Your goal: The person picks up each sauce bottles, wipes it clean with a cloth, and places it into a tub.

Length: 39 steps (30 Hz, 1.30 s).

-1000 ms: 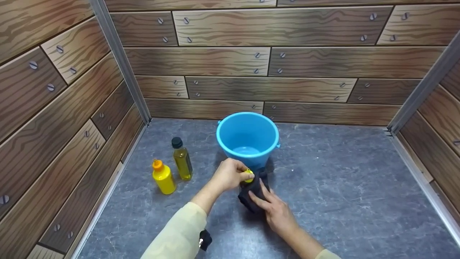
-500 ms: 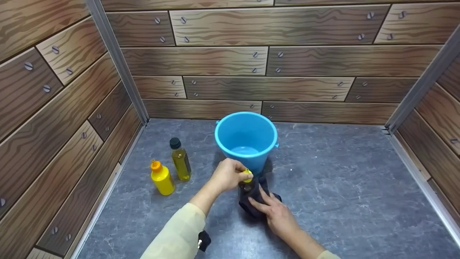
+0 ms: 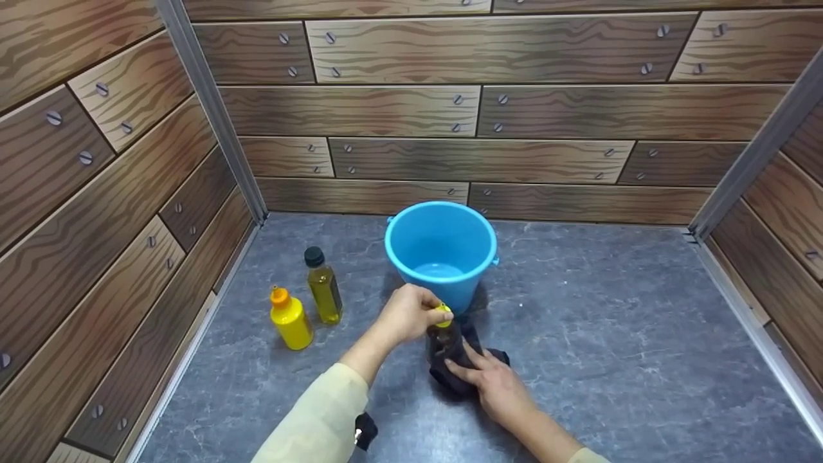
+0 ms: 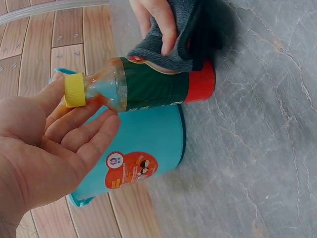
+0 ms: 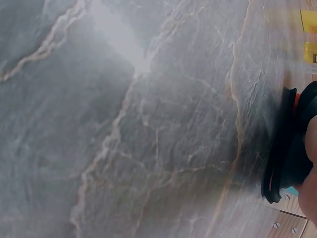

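Observation:
My left hand [image 3: 406, 315] pinches the yellow cap [image 4: 75, 90] of an upright sauce bottle [image 4: 153, 89] with a green label and red base, its clear neck smeared with reddish-brown sauce. With its fingers, my right hand [image 3: 505, 389] holds a dark grey cloth [image 4: 192, 34] against the lower side of the bottle. Part of the cloth bunches out to the right, under and past the right hand in the head view. A blue bucket [image 3: 476, 280] stands just behind the bottle. At the right edge of the right wrist view, the cloth and part of the hand show.
To the left stand a yellow squeeze bottle [image 3: 294, 326] with an orange nozzle and a glass bottle of yellow-green oil [image 3: 326, 297] with a dark cap. Wood-patterned walls [image 3: 398, 109] enclose the grey marbled floor [image 3: 611, 321] at the back and sides.
The cloth has slid down the bottle toward its base, with more of it bunched to the right, baring the upper bottle. My left hand stays on the cap.

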Motion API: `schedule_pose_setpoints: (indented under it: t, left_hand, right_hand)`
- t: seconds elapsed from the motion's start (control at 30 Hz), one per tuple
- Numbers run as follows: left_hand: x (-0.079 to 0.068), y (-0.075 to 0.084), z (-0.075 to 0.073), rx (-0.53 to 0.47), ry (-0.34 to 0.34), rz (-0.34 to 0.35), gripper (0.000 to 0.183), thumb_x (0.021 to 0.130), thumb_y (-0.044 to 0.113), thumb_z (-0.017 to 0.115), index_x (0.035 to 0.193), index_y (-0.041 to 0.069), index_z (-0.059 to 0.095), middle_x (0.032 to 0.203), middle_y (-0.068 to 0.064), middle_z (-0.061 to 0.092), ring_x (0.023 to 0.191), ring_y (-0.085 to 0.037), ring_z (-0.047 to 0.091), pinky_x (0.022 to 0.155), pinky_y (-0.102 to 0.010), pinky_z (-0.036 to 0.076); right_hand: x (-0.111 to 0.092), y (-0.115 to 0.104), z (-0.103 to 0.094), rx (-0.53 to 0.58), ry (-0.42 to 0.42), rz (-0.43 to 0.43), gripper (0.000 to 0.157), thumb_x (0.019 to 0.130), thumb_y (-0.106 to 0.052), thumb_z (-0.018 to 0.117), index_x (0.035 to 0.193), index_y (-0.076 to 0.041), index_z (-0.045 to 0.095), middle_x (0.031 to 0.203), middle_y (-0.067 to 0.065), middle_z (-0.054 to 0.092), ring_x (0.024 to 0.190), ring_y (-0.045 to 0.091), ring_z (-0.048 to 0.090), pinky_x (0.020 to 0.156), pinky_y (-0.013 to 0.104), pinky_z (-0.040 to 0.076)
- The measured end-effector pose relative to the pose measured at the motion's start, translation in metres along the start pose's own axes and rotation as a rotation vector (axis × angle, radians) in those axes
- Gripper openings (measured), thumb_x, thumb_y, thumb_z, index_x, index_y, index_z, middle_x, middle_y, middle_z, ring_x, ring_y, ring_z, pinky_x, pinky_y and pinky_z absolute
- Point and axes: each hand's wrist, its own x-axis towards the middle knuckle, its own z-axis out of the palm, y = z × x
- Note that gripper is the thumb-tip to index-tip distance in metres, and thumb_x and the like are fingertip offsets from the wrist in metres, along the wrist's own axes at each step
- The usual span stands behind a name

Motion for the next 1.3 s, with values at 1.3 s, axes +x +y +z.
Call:
schedule_pose_setpoints:
  t: [1.3]
  left_hand:
    - [-0.001, -0.001, 0.000, -0.039, 0.003, 0.009, 0.015, 0.097, 0.023, 0.081, 0.096, 0.009, 0.084, 0.086, 0.001, 0.077, 0.080, -0.015, 0.071, 0.071, -0.033, 0.059]
  right_hand:
    - [0.015, 0.004, -0.021, -0.140, -0.093, 0.303, 0.060, 0.085, 0.016, 0.068, 0.130, -0.022, 0.078, 0.152, 0.012, 0.059, 0.127, 0.053, 0.059, 0.087, 0.064, 0.057]
